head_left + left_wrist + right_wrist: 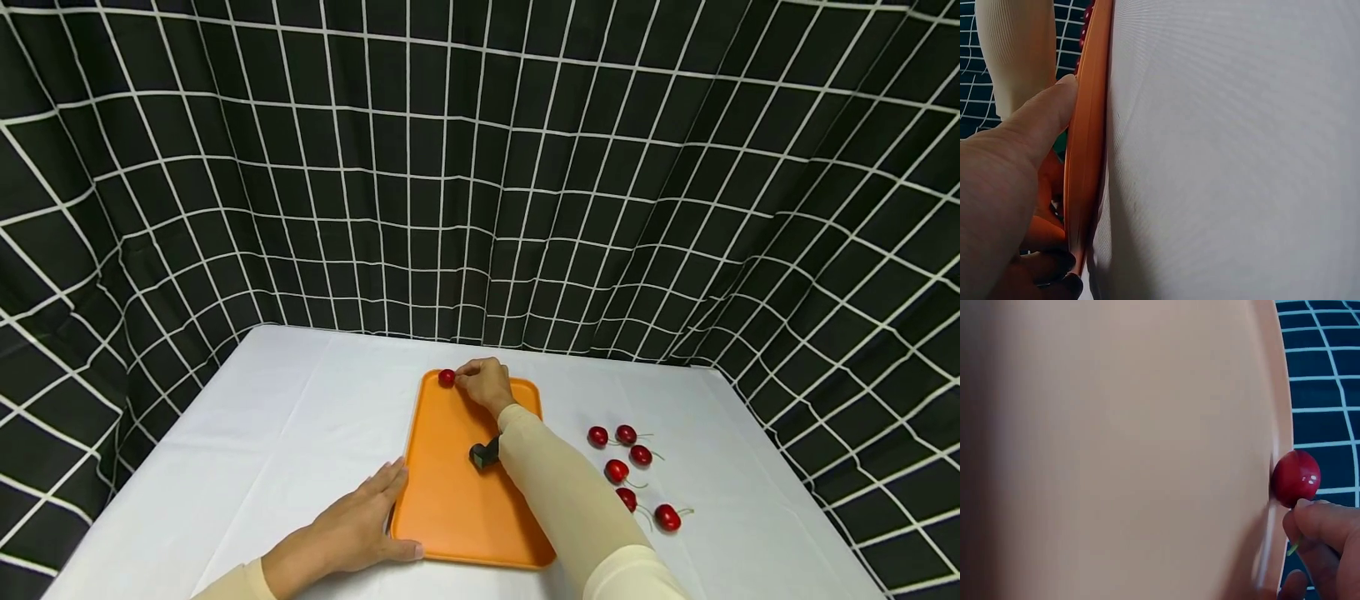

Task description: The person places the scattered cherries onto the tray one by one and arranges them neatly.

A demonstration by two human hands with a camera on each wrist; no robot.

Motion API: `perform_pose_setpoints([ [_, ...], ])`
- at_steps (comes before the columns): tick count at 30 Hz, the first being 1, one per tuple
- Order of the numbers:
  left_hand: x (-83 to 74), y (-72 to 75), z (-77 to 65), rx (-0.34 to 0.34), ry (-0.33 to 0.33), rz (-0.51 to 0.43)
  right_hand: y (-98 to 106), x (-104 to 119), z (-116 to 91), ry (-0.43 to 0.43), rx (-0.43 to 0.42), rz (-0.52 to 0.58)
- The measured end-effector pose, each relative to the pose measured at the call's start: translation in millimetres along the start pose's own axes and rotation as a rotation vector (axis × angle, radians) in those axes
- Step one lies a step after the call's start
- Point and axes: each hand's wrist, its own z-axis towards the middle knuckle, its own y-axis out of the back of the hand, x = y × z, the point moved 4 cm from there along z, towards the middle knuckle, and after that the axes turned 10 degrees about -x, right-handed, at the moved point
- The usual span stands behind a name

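Note:
In the head view, an orange tray lies on the white table. My right hand reaches over the tray's far end and pinches a red cherry near the far left corner. The right wrist view shows the cherry at the tray's rim, thumb and finger closed on its stem end, with a bit of green stem poking out below. My left hand rests against the near left corner of the tray, fingers stretched along its side. Its thumb touches the rim in the left wrist view.
Several red cherries with stems, one of them a cherry at the near right, lie on the table right of the tray. A black wrist camera shows beside my right sleeve. Black cloth with a white grid surrounds the table.

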Motion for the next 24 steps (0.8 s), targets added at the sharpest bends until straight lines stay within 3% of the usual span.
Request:
perform_pose_setpoints([
  [8,-2.5,-0.4,-0.5,-0.003,-0.012,-0.001,-2.3,3.1,0.0,0.024,0.007,-0.015],
  [24,-3.9,1.2,-0.3,0.007,0.014,-0.009,1.8,3.9,1.6,-0.006,0.052,0.006],
])
